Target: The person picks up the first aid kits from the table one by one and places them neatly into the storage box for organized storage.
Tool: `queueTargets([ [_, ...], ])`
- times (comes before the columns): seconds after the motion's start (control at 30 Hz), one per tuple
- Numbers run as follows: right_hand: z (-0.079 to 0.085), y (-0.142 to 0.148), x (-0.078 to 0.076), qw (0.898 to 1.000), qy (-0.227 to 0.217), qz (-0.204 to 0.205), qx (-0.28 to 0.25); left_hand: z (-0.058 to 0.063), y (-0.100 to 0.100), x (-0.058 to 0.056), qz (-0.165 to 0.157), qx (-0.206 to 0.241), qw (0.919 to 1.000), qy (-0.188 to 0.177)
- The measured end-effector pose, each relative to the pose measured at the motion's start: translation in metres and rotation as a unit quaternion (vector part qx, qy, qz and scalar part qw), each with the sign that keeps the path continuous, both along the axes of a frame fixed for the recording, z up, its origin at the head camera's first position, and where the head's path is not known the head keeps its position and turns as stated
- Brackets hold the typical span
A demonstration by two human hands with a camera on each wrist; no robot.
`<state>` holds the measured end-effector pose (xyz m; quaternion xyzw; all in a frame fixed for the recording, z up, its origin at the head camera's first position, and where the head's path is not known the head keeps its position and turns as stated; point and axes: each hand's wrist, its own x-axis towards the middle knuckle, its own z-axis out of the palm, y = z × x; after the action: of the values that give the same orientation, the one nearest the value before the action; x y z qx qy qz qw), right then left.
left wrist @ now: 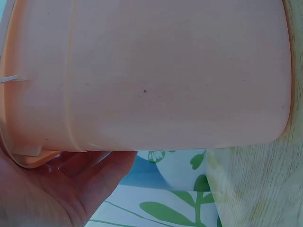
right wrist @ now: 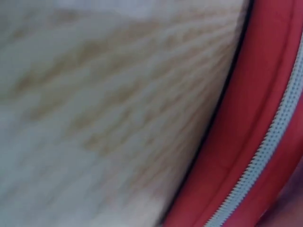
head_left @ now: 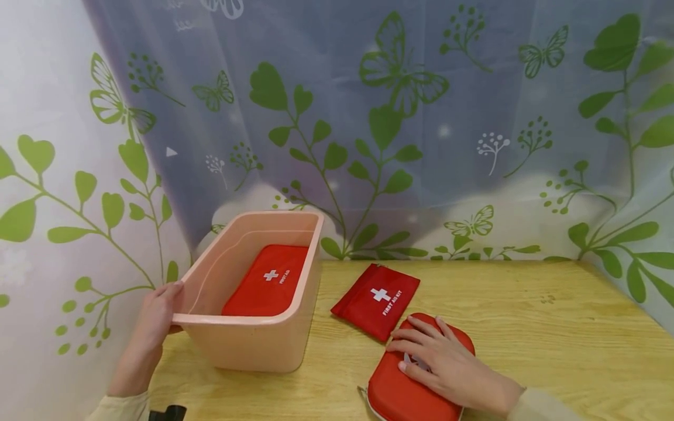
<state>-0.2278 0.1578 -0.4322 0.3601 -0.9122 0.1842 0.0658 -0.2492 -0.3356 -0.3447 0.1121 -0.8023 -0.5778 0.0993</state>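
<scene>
A pink plastic bin stands on the left, and my left hand grips its rim at the near left corner. The left wrist view shows the fingers under that rim, against the bin's outer wall. Inside lies a red first aid pouch with a white cross. My right hand rests on top of a red zippered first aid case, fingers extended across the lid and partly hiding its print. The case's pale zipper runs along its side in the right wrist view.
A flat, darker red first aid kit pouch lies on the wooden table between the bin and the case, right by the case's far edge. Behind the table hangs a curtain with green leaves and butterflies.
</scene>
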Motion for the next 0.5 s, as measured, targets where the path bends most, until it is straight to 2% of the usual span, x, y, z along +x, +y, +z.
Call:
queueTargets([
  [0.1,0.006,-0.003,0.007,0.997,0.047,-0.023,0.05,0.0,0.0,0.0,0.003,0.002,1.0,0.002],
  [0.23,0.016,-0.013,0.018,0.985,0.086,-0.064,0.138,0.0,0.0,-0.001,0.006,0.004,1.0,0.004],
  [0.33,0.02,-0.021,0.025,0.979,0.081,-0.085,0.168,0.0,0.0,0.0,0.004,0.002,1.0,0.006],
  [0.5,0.02,-0.023,0.034,0.984,0.041,-0.093,0.149,0.0,-0.001,0.0,0.001,0.0,1.0,0.003],
])
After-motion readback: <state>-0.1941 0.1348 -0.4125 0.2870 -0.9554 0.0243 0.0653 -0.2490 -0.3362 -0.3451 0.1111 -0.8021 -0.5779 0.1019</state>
